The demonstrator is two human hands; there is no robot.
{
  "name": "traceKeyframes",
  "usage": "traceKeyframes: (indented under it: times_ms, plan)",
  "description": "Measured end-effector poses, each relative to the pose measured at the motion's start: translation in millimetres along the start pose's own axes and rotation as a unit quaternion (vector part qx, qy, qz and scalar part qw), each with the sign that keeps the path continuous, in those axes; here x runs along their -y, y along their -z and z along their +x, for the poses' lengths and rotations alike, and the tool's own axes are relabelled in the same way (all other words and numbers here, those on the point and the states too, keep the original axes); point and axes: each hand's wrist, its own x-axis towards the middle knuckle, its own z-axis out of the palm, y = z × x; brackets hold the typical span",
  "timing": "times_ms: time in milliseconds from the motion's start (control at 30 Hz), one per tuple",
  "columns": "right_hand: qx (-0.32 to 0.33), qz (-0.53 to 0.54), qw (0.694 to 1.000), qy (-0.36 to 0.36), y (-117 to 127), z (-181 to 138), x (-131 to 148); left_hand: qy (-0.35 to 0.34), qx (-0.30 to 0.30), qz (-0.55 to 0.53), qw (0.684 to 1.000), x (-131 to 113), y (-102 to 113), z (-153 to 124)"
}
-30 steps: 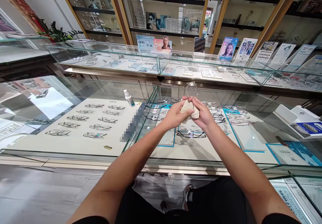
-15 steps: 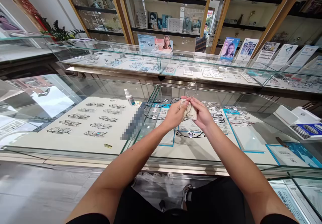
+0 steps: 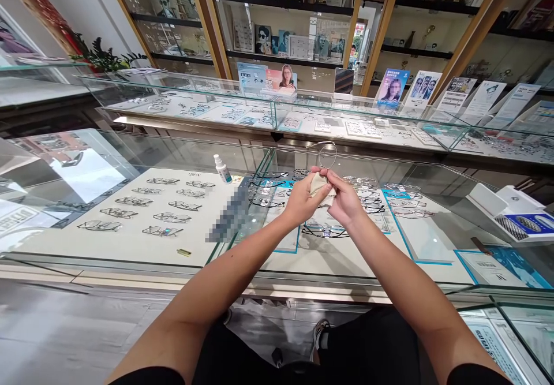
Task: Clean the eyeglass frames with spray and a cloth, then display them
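Above the glass counter, my two hands meet around a thin-rimmed pair of eyeglasses [image 3: 328, 155] and a cream cloth [image 3: 318, 184]. My left hand [image 3: 302, 197] is closed on the cloth, its thumb pressing the folds over the lower lens. Close against it, my right hand [image 3: 347, 201] grips the eyeglasses, with some of the cloth under its fingers. One round lens and a temple stick up beyond the fingertips; the other lens is hidden by cloth and hands. A white spray bottle [image 3: 223, 169] stands upright on the counter left of my hands.
Rows of spectacle frames [image 3: 172, 217] lie under the glass on the left, more under my hands. A white box [image 3: 515, 212] with a blue front sits at the right. A small gold-coloured piece [image 3: 184, 252] lies near the front edge. Behind runs another glass showcase [image 3: 277, 111].
My left thumb has moved right across the cloth, which now looks more bunched over the lower lens. A temple of the eyeglasses now shows above the round lens.
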Motion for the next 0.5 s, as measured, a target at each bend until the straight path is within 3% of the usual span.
traceKeyframes:
  times_ms: [233,367,500]
  plan:
    - [-0.001,-0.019,1.000,0.020,-11.4,-5.4,-3.1,0.007,-0.065,-0.045,0.997,-8.2,-0.1,-0.9]
    - [-0.004,-0.038,0.999,0.011,-7.3,-2.8,-0.9,-0.008,-0.074,-0.070,0.995,-7.2,-2.5,0.5]
    - [-0.029,-0.050,0.997,0.049,3.3,2.6,7.2,0.016,-0.102,-0.097,0.990,3.5,-1.3,4.7]
